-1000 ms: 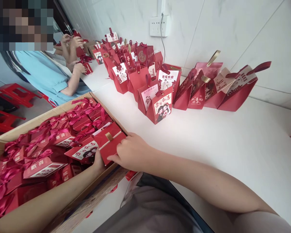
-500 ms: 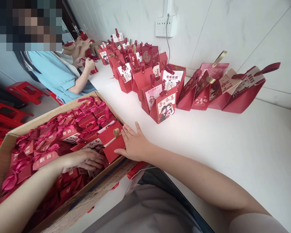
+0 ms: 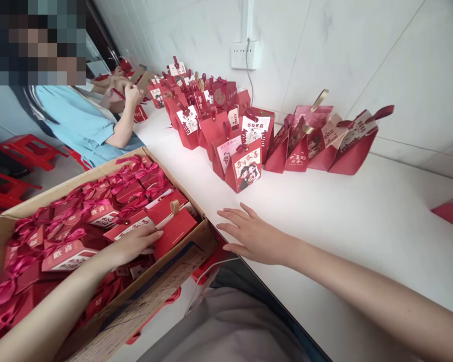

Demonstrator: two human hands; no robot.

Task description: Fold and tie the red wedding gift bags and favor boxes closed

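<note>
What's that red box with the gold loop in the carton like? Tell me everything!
The red box looks like smooth, folded card. A ribbon-like gold loop sticks up at its upper edge. Its front has tiny pale print, too small to read. It sits tilted in the near right corner of the cardboard carton, beside other red boxes. The left hand's fingertips are at its left edge.

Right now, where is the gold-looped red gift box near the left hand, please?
The gift box lies left of the head view's centre, in the right corner of the cardboard carton, beside the left hand.
</note>
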